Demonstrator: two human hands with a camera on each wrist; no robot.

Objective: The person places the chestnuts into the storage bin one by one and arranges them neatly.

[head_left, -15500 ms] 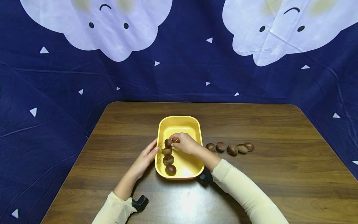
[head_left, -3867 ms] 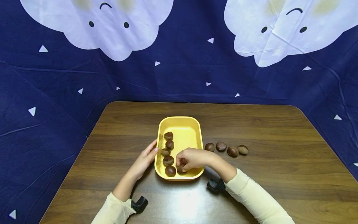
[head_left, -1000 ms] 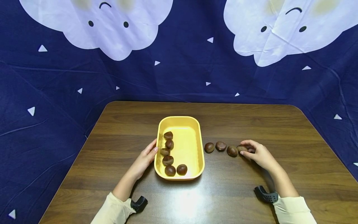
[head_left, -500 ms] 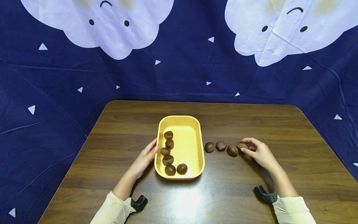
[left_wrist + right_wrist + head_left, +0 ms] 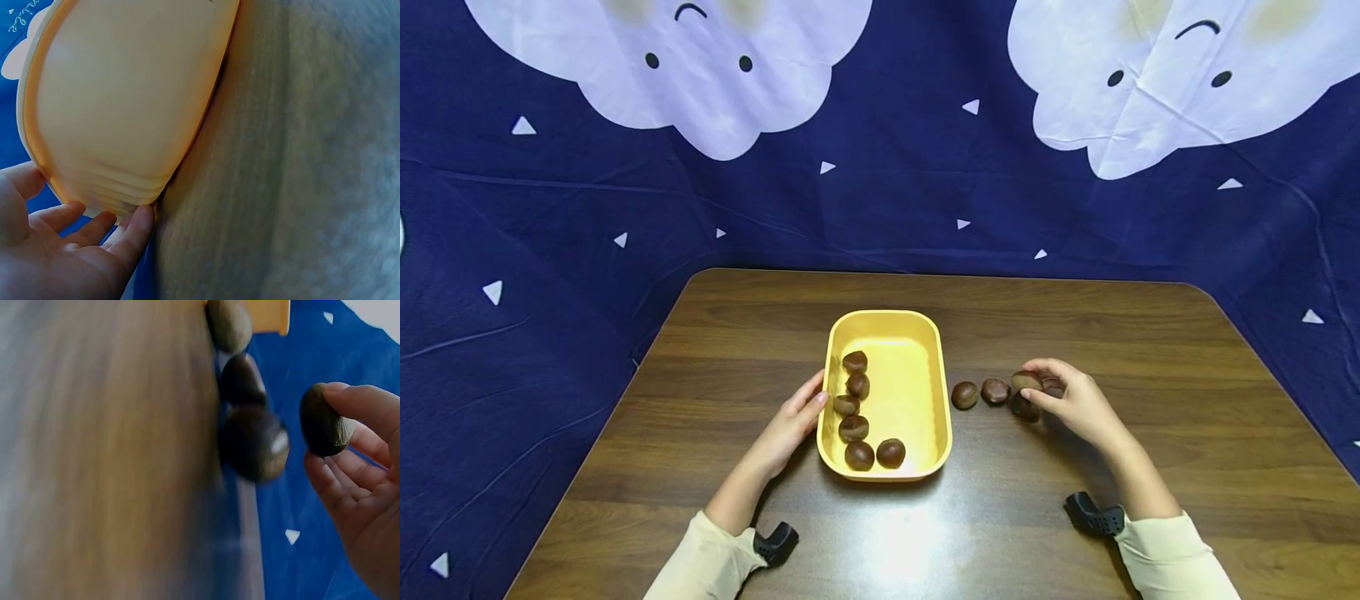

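Note:
A yellow box holds several chestnuts, with a column of them along its left side and one chestnut beside the column's near end. My left hand rests against the box's left wall from outside. In the left wrist view its fingertips touch the outer wall and are not wrapped round it. My right hand pinches a brown chestnut between thumb and fingers, lifted off the table. Below it sits a partly covered chestnut.
Two more loose chestnuts, a near one and another, lie in a row right of the box on the wooden table. Behind the table hangs a dark blue cloth with clouds. A black wrist device sits on each wrist.
One second ago my right hand was at the chestnut at the row's right end. It has since lifted that chestnut and moved left over its neighbour. My left hand stays at the box.

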